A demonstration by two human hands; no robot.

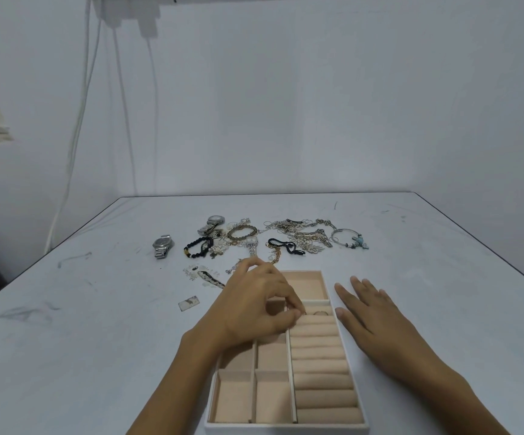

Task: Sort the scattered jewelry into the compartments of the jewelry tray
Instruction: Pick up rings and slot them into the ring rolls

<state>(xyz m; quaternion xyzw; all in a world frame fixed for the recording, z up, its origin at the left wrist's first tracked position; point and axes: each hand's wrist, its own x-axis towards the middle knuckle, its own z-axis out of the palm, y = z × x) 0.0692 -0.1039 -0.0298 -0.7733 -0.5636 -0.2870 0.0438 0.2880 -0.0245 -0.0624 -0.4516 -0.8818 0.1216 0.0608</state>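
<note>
The pink-lined jewelry tray (292,384) lies on the table right in front of me, with square compartments on the left and ring rolls on the right. My left hand (254,306) hovers over its far half, fingers curled, thumb and fingertips pinching what looks like a small ring at the top ring roll. Another ring (318,313) sits in that same slot. My right hand (370,312) lies flat on the table, touching the tray's right rim. Scattered jewelry lies beyond the tray: a black bead bracelet (196,246), a gold bracelet (242,232), tangled chains (301,233) and a bangle with blue charms (348,240).
Three watches lie in the spread: one (162,245) at the far left, one (215,223) behind the bracelets, one slim silver one (252,244) in the middle. Small earrings (204,276) and a little card (189,302) lie left of the tray. Cables hang down the wall at the left.
</note>
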